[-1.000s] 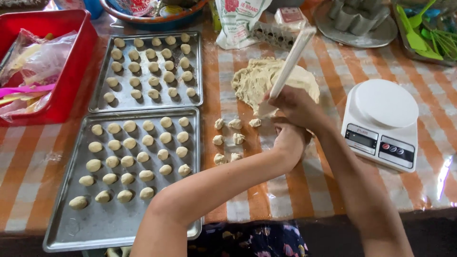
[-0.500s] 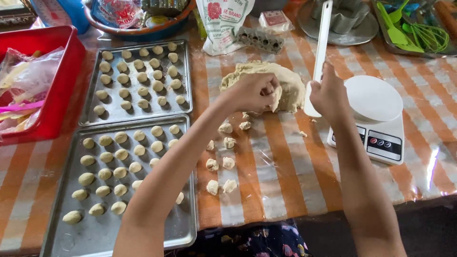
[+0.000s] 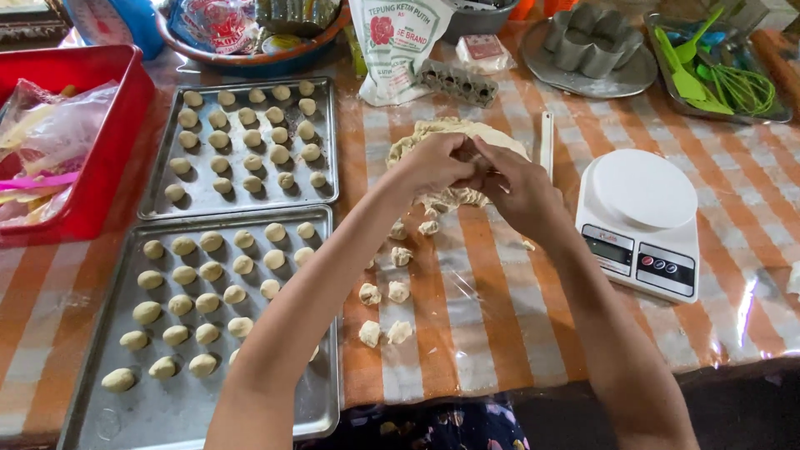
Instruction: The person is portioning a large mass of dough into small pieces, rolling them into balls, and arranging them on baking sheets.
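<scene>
Dough (image 3: pixel 500 137), pale and ragged at upper centre, is lying half hidden behind left hand (image 3: pixel 433 164) and right hand (image 3: pixel 521 187), both pinching its soft edge; fingertips are obscured.

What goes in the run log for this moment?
left hand: pinching flattened pale dough slab | right hand: on same dough | white plastic stick: lying beside dough | dough pieces: on table
</scene>
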